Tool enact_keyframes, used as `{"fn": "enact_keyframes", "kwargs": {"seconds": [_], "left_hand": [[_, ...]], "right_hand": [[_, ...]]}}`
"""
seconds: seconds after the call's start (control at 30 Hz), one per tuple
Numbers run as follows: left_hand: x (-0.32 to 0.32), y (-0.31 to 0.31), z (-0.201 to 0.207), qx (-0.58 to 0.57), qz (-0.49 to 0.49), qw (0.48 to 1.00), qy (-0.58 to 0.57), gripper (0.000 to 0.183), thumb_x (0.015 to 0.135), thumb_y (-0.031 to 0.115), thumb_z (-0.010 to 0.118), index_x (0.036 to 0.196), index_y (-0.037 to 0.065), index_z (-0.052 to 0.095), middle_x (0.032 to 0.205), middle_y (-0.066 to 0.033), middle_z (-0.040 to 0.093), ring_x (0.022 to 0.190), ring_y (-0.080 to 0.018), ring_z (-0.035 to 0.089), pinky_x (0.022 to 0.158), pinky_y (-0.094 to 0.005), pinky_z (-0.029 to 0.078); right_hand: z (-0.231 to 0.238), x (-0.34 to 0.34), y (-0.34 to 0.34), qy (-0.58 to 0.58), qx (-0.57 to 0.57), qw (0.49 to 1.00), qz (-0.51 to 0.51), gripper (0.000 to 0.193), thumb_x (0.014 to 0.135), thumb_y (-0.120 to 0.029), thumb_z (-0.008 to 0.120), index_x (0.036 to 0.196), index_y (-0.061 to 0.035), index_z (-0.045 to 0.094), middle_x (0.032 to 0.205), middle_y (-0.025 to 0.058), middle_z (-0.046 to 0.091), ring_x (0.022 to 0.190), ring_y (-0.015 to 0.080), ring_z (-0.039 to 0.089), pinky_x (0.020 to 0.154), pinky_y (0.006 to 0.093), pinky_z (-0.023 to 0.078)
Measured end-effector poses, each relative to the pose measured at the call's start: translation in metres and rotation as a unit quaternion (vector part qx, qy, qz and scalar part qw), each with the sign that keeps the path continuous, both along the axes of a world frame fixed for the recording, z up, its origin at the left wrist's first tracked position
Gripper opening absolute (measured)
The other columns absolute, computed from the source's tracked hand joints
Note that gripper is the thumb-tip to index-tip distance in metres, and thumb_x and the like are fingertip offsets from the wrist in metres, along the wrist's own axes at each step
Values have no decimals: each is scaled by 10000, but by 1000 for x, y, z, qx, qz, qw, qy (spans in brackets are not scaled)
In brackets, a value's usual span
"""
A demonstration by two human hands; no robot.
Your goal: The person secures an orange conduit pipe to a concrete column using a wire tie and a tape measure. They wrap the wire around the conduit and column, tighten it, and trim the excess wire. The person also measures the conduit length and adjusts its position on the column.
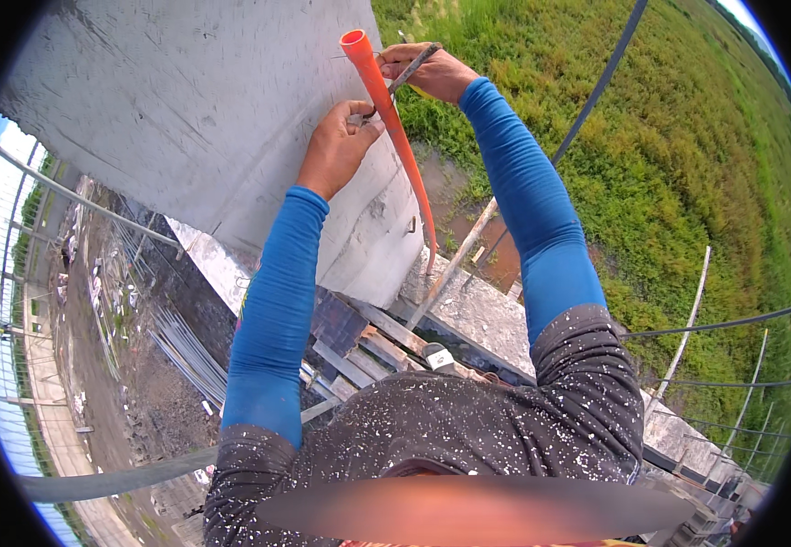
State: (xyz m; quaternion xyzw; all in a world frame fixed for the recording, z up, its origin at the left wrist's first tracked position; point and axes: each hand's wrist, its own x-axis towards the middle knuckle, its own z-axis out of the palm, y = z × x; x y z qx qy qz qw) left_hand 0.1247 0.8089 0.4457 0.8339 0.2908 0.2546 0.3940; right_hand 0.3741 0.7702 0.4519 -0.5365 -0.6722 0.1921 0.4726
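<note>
Both arms, in blue sleeves, reach forward to an upright orange pipe, which runs along the edge of a grey concrete block. The left hand is at the pipe's left side, wrist raised, thumb and fingertips drawn together; what they pinch is too small to make out. The right hand, higher and right of the pipe, has bent fingers beside a dark rod slanting to the pipe; its fingertips are partly hidden, so its grip cannot be told. Below the pipe, a small white object bears an unreadable dark mark.
</note>
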Motion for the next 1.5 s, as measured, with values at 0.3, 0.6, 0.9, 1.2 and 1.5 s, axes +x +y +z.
{"fn": "enact_keyframes", "kwargs": {"seconds": [0.3, 0.6, 0.9, 1.2, 1.5], "left_hand": [[-1, -9, 6, -10, 34, 990, -137, 725, 1025, 164, 623, 1623, 19, 241, 728, -19, 669, 622, -70, 573, 601, -239, 473], [3, -14, 22, 115, 116, 976, -143, 442, 991, 169, 669, 1330, -11, 449, 684, -132, 669, 648, -299, 678, 695, -429, 530], [5, -9, 24, 143, 142, 977, -76, 364, 987, 196, 679, 1259, 5, 532, 714, -177, 691, 705, -355, 701, 751, -463, 548], [9, 28, 23, 113, 88, 990, -7, 315, 1033, 239, 535, 892, -16, 654, 735, -154, 651, 637, -255, 649, 625, -390, 538], [11, 18, 12, 85, 120, 985, -93, 334, 1026, 248, 532, 823, 1, 626, 686, -100, 629, 582, -204, 612, 576, -375, 505]], "right_hand": [[27, 7, 19, -123, -112, 984, 58, 361, 1022, -261, 664, 1341, -97, 706, 1244, 78, 754, 1109, 172, 707, 1038, 329, 543], [26, 11, 35, -71, -172, 975, 123, 292, 995, -121, 667, 1261, -42, 756, 1161, 66, 760, 1053, 157, 696, 1002, 300, 549], [26, 16, 37, -94, -131, 967, 196, 292, 1019, -123, 632, 1270, -18, 738, 1133, 78, 756, 1027, 162, 700, 974, 308, 568], [7, 39, 82, -144, -169, 955, 198, 364, 964, -221, 685, 1307, -100, 708, 1023, 59, 733, 908, 167, 671, 798, 339, 563], [-48, 29, 16, -17, 49, 996, -78, 290, 960, -221, 661, 1149, -31, 773, 873, 57, 734, 780, 167, 652, 725, 332, 544]]}}
